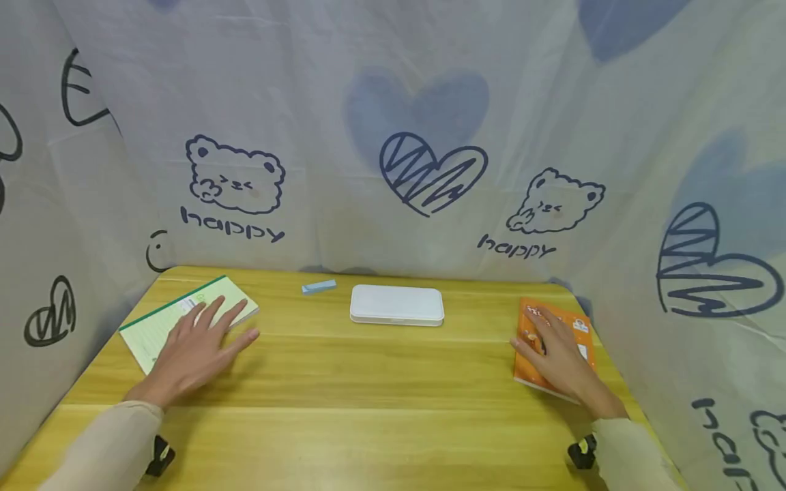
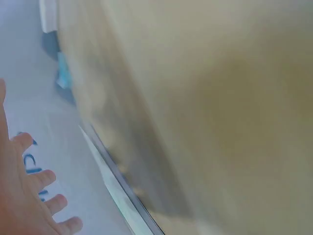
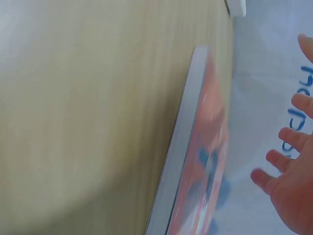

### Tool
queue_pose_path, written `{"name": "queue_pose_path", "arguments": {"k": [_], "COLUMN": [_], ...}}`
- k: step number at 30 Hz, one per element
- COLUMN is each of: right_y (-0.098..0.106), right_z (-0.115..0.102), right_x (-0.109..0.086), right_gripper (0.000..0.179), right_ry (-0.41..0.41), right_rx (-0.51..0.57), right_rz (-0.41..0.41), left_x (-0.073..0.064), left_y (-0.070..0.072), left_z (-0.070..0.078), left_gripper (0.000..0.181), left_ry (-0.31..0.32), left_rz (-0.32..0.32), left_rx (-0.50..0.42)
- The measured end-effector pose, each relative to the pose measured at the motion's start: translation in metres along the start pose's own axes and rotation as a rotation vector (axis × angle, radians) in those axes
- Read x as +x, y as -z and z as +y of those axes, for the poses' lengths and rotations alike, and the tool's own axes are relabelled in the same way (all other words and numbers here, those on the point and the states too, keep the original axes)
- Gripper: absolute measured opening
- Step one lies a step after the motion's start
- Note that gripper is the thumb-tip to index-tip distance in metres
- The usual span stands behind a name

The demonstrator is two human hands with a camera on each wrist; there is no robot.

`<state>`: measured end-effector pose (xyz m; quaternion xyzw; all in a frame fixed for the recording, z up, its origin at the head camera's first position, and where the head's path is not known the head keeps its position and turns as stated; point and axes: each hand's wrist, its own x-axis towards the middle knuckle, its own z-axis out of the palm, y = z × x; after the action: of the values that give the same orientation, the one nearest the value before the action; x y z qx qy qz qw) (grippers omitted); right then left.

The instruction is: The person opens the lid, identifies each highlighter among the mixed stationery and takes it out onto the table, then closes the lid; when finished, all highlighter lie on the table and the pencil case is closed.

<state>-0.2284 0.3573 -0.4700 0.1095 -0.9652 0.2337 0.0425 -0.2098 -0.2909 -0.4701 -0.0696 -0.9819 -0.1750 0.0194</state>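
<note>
Notebook and orange book lie partly hidden behind left grip and right grip, both spread, empty.

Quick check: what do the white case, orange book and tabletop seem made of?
White case: probably hard plastic, smooth, going by its even surface and rounded corners; coated metal is possible.
Orange book: likely paper, from its pale page edge in the right wrist view; printed outside, perhaps glossy.
Tabletop: wood or wood-look laminate, by its streaked grain; faintly shiny.

pale-green notebook, orange book, heart-patterned curtain
</note>
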Motion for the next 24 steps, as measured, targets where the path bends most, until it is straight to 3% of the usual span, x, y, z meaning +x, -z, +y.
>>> {"name": "queue_pose_path", "arguments": {"k": [6,12,24], "right_y": [-0.013,-0.032,-0.073], "right_z": [-0.023,-0.046,-0.076], "right_x": [0.029,0.059,0.101], "right_gripper": [0.078,0.072,0.076], "right_ry": [0.007,0.035,0.009], "right_rx": [0.127,0.28,0.418], "right_rz": [-0.007,-0.022,-0.14], "left_x": [0.027,0.049,0.094], "left_y": [-0.008,-0.025,-0.063], "left_z": [0.039,0.071,0.112], "left_gripper": [0.087,0.084,0.065], "left_ry": [-0.028,-0.074,-0.176], "left_rz": [0.005,-0.001,-0.057], "left_rx": [-0.08,-0.158,-0.378]}}
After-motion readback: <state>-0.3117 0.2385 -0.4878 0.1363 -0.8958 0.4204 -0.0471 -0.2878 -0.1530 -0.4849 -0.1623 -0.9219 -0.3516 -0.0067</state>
